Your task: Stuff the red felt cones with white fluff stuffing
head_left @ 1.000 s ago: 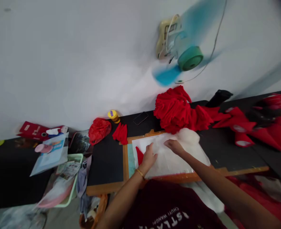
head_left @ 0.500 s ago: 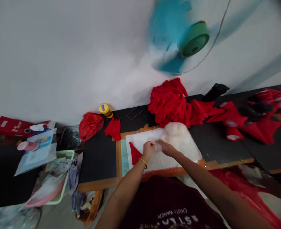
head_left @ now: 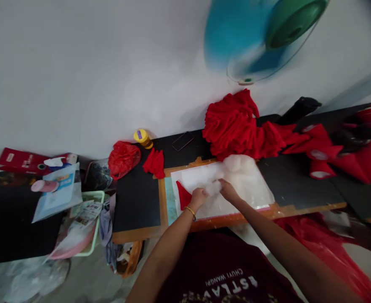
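Observation:
Between my hands is a tuft of white fluffy stuffing [head_left: 213,187], pinched from both sides. My left hand [head_left: 199,198], with a gold bracelet at the wrist, has its fingers closed on the left end of it. On the right end, the fingers of my right hand [head_left: 228,190] are closed too. Both hands are just above a white sheet [head_left: 185,174] on the table. A red cloth piece [head_left: 183,196] with a pointed tip lies left of my left hand. Beyond my right hand rests a larger heap of white stuffing [head_left: 239,164].
A big pile of red cloth pieces [head_left: 229,124] stands behind the sheet. A phone [head_left: 183,141], a yellow-lidded jar [head_left: 143,138], a red plastic bag [head_left: 123,160] and a small red cloth stack [head_left: 154,163] lie along the wall. A blurred blue fan [head_left: 239,33] hangs above.
The tuft has been drawn out wider as my hands moved apart. My view has shifted, so the fan appears higher and farther right.

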`<state>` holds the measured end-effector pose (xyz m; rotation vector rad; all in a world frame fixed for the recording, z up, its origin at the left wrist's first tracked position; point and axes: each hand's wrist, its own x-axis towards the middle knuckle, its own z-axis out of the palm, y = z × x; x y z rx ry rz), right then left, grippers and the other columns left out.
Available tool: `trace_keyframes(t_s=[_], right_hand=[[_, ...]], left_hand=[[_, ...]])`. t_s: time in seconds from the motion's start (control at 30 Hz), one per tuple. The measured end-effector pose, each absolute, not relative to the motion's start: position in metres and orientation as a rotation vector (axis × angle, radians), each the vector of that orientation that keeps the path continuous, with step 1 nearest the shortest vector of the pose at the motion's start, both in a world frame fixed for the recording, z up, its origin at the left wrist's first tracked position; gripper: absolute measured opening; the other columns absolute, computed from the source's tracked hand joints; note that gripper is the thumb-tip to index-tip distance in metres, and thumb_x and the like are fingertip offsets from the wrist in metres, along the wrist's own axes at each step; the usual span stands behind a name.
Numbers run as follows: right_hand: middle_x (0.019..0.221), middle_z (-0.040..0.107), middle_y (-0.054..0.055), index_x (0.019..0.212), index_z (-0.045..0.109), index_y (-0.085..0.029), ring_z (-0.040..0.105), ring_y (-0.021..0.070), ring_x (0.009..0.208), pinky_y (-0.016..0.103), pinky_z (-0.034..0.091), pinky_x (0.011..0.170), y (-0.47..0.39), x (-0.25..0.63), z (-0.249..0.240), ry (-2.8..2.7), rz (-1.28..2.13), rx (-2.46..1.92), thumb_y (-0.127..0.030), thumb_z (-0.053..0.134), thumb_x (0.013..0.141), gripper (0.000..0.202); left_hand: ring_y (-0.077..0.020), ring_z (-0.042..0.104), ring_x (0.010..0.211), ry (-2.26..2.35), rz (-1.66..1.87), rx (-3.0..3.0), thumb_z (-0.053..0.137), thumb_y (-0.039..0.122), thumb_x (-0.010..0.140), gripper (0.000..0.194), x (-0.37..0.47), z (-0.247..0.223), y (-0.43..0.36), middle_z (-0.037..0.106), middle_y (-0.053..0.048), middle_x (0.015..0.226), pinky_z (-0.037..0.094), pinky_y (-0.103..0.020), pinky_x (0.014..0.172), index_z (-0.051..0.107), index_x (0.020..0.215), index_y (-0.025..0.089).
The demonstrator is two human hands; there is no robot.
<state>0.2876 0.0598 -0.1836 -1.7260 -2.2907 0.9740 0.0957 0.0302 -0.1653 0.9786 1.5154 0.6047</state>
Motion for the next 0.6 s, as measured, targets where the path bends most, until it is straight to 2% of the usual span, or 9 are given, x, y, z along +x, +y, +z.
trace_keyframes(t_s=[0.1, 0.23, 0.3, 0.37, 0.43, 0.47, 0.53, 0.6], right_hand=[[0.128, 0.061, 0.015, 0.124, 0.063, -0.013, 0.065, 0.0228, 0.105, 0.031, 0.05, 0.092, 0.06, 0.296, -0.182, -2.262, 0.894, -1.842, 0.003, 0.037, 0.081, 0.053], [0.136, 0.056, 0.018, 0.132, 0.058, -0.013, 0.06, 0.0242, 0.116, 0.032, 0.047, 0.097, 0.058, 0.303, -0.179, -2.245, 0.852, -1.891, 0.004, 0.033, 0.085, 0.056], [0.147, 0.048, 0.018, 0.139, 0.051, -0.015, 0.058, 0.0265, 0.119, 0.038, 0.048, 0.098, 0.052, 0.301, -0.171, -2.257, 0.845, -1.901, 0.006, 0.037, 0.08, 0.065], [0.158, 0.032, 0.018, 0.146, 0.043, -0.017, 0.059, 0.0318, 0.117, 0.047, 0.053, 0.093, 0.04, 0.294, -0.154, -2.287, 0.787, -1.933, 0.005, 0.042, 0.077, 0.072], [0.164, 0.016, 0.018, 0.148, 0.039, -0.018, 0.058, 0.0371, 0.116, 0.054, 0.054, 0.088, 0.023, 0.28, -0.126, -2.303, 0.671, -1.928, -0.002, 0.047, 0.08, 0.07], [0.165, 0.012, 0.017, 0.148, 0.039, -0.019, 0.055, 0.0385, 0.12, 0.055, 0.053, 0.091, 0.014, 0.27, -0.11, -2.292, 0.621, -1.873, -0.007, 0.049, 0.084, 0.066], [0.165, 0.014, 0.013, 0.148, 0.038, -0.022, 0.046, 0.0367, 0.132, 0.053, 0.047, 0.102, -0.005, 0.244, -0.08, -2.265, 0.624, -1.631, -0.019, 0.052, 0.09, 0.06], [0.164, 0.017, 0.013, 0.15, 0.033, -0.022, 0.037, 0.0335, 0.141, 0.048, 0.042, 0.109, -0.019, 0.212, -0.057, -2.255, 0.734, -1.335, -0.026, 0.06, 0.088, 0.068]], left_hand=[[-0.0118, 0.046, 0.056, 1.546, 0.639, 0.867, 0.068, 0.025, 0.069, 0.02, 0.074, -0.151, 0.019, 0.043, 0.005, 0.05, 0.036, -0.024, 0.056, 0.054, 0.058, 0.017], [-0.0102, 0.047, 0.056, 1.549, 0.74, 0.746, 0.065, 0.039, 0.072, 0.024, 0.021, -0.115, 0.0, 0.054, 0.002, 0.062, 0.038, -0.023, 0.055, 0.056, 0.07, 0.017], [-0.0104, 0.049, 0.057, 1.538, 0.784, 0.703, 0.066, 0.044, 0.07, 0.029, -0.002, -0.095, -0.008, 0.056, 0.001, 0.065, 0.04, -0.023, 0.057, 0.057, 0.073, 0.017], [-0.0106, 0.05, 0.057, 1.518, 0.816, 0.675, 0.067, 0.048, 0.068, 0.032, -0.017, -0.078, -0.016, 0.057, 0.001, 0.065, 0.042, -0.024, 0.057, 0.057, 0.072, 0.018], [-0.0111, 0.051, 0.058, 1.489, 0.832, 0.664, 0.069, 0.05, 0.067, 0.034, -0.024, -0.066, -0.023, 0.058, 0.0, 0.066, 0.043, -0.025, 0.058, 0.058, 0.071, 0.017], [-0.0115, 0.052, 0.058, 1.47, 0.833, 0.661, 0.07, 0.05, 0.067, 0.035, -0.025, -0.063, -0.025, 0.059, -0.001, 0.067, 0.044, -0.025, 0.058, 0.059, 0.072, 0.017], [-0.0126, 0.055, 0.061, 1.422, 0.823, 0.664, 0.071, 0.049, 0.067, 0.035, -0.02, -0.061, -0.029, 0.062, -0.003, 0.07, 0.045, -0.026, 0.061, 0.061, 0.074, 0.017], [-0.0144, 0.058, 0.067, 1.366, 0.817, 0.681, 0.072, 0.045, 0.066, 0.032, -0.011, -0.064, -0.031, 0.065, -0.004, 0.075, 0.047, -0.028, 0.066, 0.062, 0.077, 0.016]])
